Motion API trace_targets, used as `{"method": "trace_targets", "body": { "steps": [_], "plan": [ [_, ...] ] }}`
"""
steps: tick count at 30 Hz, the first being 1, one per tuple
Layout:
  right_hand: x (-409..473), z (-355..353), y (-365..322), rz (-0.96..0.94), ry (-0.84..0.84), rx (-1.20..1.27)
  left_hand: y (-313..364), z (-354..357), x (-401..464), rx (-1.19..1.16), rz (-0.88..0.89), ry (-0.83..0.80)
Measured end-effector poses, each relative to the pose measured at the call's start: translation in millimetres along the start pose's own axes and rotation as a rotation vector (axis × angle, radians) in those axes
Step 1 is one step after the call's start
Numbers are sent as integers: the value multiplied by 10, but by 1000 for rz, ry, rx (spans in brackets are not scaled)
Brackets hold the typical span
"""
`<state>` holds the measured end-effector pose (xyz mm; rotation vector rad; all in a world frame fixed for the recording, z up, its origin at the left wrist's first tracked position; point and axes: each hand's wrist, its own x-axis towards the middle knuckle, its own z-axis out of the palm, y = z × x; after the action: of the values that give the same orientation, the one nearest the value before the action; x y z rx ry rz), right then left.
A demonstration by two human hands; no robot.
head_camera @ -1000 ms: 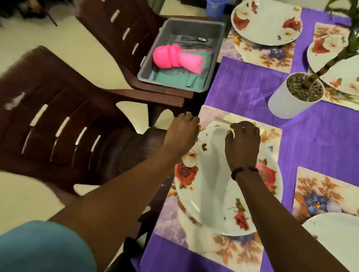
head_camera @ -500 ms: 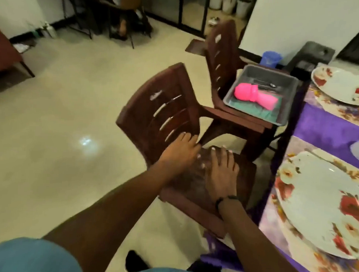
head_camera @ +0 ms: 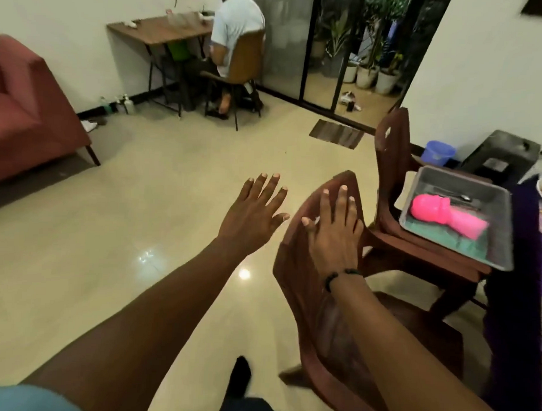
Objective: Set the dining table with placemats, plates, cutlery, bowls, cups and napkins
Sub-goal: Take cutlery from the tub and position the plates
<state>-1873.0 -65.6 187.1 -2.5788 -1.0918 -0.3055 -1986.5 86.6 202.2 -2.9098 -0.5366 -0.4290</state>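
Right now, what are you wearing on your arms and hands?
Both forearms are bare. The right hand has a dark beaded bracelet around its wrist. The left hand wears nothing: no ring, no watch. A blue sleeve shows at the left upper arm. The fingernails are short and pale.

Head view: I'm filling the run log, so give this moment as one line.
left hand: open, empty | right hand: open, over chair | tray: pink cups, untouched
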Motion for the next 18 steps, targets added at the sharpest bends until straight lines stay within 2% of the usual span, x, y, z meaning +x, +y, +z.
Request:
{"method": "trace_targets", "body": {
  "steps": [5,9,12,18],
  "plan": [
    [1091,293,-315,118,99,29,-754,235,617,13,-23,-60],
    [1612,466,-411,102,105,-32,-1177,467,1112,27,-19,-74],
    [1883,661,-351,176,101,-46,-1309,665,1485,-60,-16,-115],
    [2494,1074,-106,304,125,-123,-1437,1236,2383,-131,101,-109]
  ]
}}
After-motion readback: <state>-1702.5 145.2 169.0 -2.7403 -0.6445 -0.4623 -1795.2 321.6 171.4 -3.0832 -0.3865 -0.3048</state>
